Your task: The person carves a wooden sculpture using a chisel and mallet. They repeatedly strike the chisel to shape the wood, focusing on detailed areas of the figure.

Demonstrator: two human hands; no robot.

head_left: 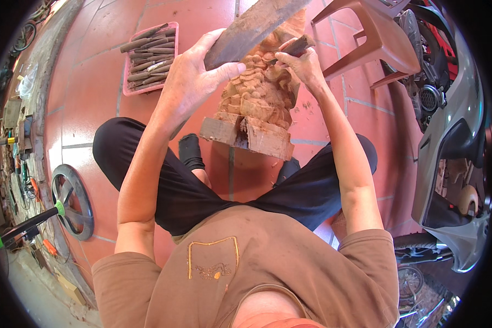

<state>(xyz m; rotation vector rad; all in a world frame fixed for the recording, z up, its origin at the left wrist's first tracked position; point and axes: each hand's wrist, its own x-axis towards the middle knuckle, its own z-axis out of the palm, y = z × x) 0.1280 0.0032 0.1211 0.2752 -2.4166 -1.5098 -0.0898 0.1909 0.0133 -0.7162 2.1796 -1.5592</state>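
Note:
A carved wood block (257, 101), covered in rounded relief shapes, lies on the floor between my legs with its squared, notched end towards me. My left hand (194, 82) is closed around a long, flat wooden club (251, 30) that slants up to the right over the carving. At the carving's right side, my right hand (303, 66) grips a carving chisel (297, 46) by its dark handle. The chisel's blade is mostly hidden by the fingers and the wood. Small wood chips lie around the carving.
A pink tray (127, 87) full of dark-handled tools stands at the far left. Brown plastic chair (380, 38) legs rise at the far right, beside a grey motorbike (448, 142). A black wheel (71, 202) on a pole sits left, near scattered hand tools.

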